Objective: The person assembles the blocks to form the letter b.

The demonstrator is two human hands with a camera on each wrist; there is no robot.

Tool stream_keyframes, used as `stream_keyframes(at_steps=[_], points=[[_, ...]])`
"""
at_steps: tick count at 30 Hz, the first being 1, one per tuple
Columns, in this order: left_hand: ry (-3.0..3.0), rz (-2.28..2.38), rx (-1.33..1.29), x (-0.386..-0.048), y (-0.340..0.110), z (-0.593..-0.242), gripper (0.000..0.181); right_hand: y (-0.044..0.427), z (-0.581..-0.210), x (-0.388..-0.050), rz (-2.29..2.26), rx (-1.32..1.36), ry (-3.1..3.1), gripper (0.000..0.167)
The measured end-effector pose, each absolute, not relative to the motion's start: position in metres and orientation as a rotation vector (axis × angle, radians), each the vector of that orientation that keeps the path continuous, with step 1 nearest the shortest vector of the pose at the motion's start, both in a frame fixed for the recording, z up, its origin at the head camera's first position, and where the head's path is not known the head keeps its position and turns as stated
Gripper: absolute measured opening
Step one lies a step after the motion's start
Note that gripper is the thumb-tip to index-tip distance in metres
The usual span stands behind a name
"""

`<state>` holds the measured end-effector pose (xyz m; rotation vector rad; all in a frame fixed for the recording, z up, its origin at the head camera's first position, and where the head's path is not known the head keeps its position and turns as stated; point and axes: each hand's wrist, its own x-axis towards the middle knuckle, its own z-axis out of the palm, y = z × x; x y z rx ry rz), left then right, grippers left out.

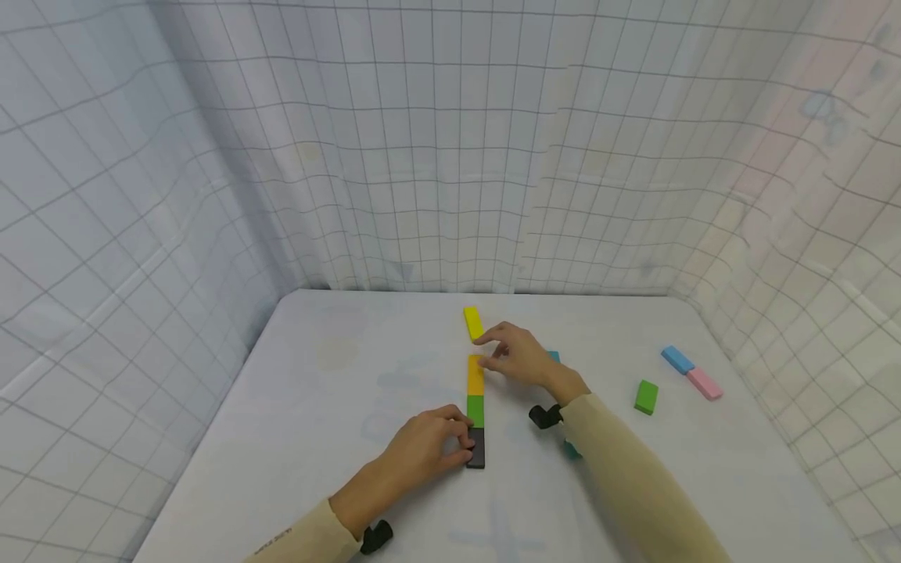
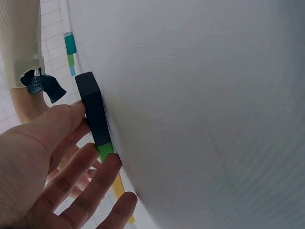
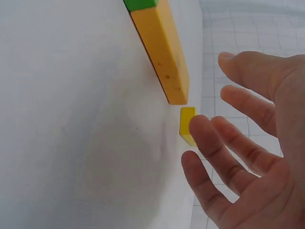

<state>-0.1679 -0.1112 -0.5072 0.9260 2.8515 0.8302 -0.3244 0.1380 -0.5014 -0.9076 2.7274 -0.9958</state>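
Just below the frame's centre, I see the left hand (image 1: 422, 447), relaxed, touching the black block (image 1: 476, 450), lowest in line beneath the green block (image 1: 475, 410) and orange block (image 1: 475, 375); the right hand (image 1: 522, 356), spread wide, nears the yellow block (image 1: 472, 322) above.

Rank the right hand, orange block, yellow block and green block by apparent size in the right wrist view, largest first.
1. Right hand
2. Orange block
Unranked: yellow block and green block; both show only partly and look similarly small.
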Motion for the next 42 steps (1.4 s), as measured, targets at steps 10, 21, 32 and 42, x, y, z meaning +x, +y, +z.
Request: stream_keyframes(at_steps=[10, 21, 32, 42], points=[[2.847, 0.812, 0.913, -0.167, -0.109, -0.508, 0.016, 0.142, -0.503, -0.351, -1.018, -0.813, 2.741, 0.047], [2.855, 0.785, 0.931, -0.168, -0.105, -0.506, 0.014, 0.139, -0.502, -0.375, -0.986, -0.723, 2.713, 0.064], [2.847, 0.786, 0.903, -0.166, -0.103, -0.506, 0.014, 0.129, -0.503, -0.392, -0.957, -0.740, 2.664, 0.075], [2.856, 0.786, 0.915, -0.166, -0.105, -0.503, 0.014, 0.126, -0.505, -0.397, -0.907, -0.744, 2.646, 0.077]])
